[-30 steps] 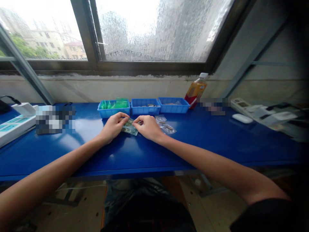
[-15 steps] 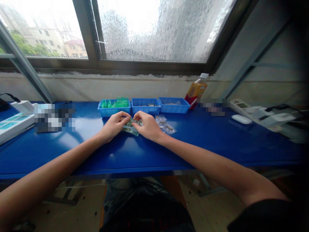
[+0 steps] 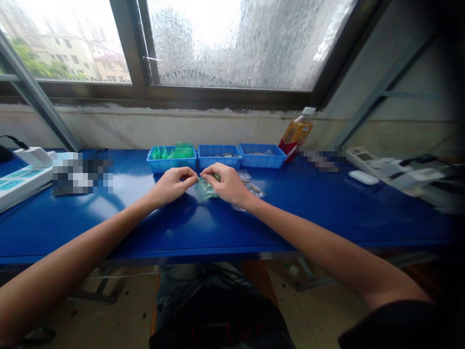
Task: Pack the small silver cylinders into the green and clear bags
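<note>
My left hand (image 3: pixel 170 185) and my right hand (image 3: pixel 225 183) meet over the blue table (image 3: pixel 145 223), each pinching the top edge of a small clear plastic bag (image 3: pixel 204 190) with green contents. The bag hangs between the fingertips, lifted a little off the table. Just right of my right hand lie a few more small clear bags (image 3: pixel 254 189) with dark parts inside. Behind the hands stand three blue trays in a row: the left tray (image 3: pixel 170 164) holds green bags, the middle tray (image 3: pixel 219 155) and the right tray (image 3: pixel 260 156) hold small parts.
An orange drink bottle (image 3: pixel 295 134) leans by the wall behind the right tray. White devices (image 3: pixel 395 172) lie at the right end of the table, a white device (image 3: pixel 22 177) at the left end. The window sill runs along the back.
Both hands have raised the small bag off the table and turned it upright between the fingertips. The head view has shifted slightly down.
</note>
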`<state>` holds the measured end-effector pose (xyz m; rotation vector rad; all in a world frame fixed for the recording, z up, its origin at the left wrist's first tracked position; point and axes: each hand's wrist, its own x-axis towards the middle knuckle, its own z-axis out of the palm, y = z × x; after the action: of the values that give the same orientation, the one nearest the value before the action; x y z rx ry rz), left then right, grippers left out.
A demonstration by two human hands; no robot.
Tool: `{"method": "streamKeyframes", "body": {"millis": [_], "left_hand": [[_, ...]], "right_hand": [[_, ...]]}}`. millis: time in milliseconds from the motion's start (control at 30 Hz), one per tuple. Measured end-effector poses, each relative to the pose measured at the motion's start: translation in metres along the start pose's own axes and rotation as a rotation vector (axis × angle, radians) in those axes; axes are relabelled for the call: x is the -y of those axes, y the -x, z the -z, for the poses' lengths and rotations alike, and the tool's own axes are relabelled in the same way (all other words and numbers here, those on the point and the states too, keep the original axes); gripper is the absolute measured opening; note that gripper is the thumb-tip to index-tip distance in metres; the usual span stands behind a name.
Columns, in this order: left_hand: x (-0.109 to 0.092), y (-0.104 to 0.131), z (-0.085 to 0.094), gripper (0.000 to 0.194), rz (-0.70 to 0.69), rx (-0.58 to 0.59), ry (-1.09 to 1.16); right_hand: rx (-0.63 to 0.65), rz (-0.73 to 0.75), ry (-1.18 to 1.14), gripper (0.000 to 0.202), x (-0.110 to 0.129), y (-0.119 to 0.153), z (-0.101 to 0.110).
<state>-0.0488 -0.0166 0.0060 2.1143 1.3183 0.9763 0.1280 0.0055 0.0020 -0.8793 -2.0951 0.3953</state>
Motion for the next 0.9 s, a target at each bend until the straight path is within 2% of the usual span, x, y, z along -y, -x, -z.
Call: {"method": "streamKeyframes", "body": {"millis": [100, 200, 367, 533, 633, 700, 800, 900], "left_hand": [[0.003, -0.001, 0.002, 0.023, -0.003, 0.028, 0.013], [0.006, -0.002, 0.0, 0.022, 0.021, -0.021, 0.107], [0.009, -0.003, -0.004, 0.018, 0.039, -0.043, 0.182], [0.005, -0.002, -0.004, 0.022, 0.049, -0.05, 0.234], [0.004, -0.001, -0.004, 0.023, 0.034, 0.02, 0.278], [0.003, 0.0, -0.004, 0.021, 0.019, 0.09, 0.241], [0.002, 0.002, -0.002, 0.022, 0.022, 0.167, 0.114], [0.0, 0.003, 0.006, 0.021, -0.005, 0.149, -0.064]], "right_hand": [[0.015, -0.017, -0.014, 0.013, 0.003, 0.002, -0.001], [0.063, -0.054, -0.064, 0.015, 0.005, 0.003, -0.001], [0.117, -0.195, -0.183, 0.02, 0.0, 0.002, -0.002], [0.076, -0.235, -0.247, 0.021, -0.007, 0.0, -0.005], [0.019, -0.218, -0.265, 0.021, -0.005, 0.0, -0.003], [0.039, -0.2, -0.243, 0.017, -0.001, 0.001, 0.001], [0.143, -0.179, -0.153, 0.012, 0.005, 0.003, 0.007], [0.217, -0.171, -0.083, 0.014, 0.008, 0.005, 0.013]]}}
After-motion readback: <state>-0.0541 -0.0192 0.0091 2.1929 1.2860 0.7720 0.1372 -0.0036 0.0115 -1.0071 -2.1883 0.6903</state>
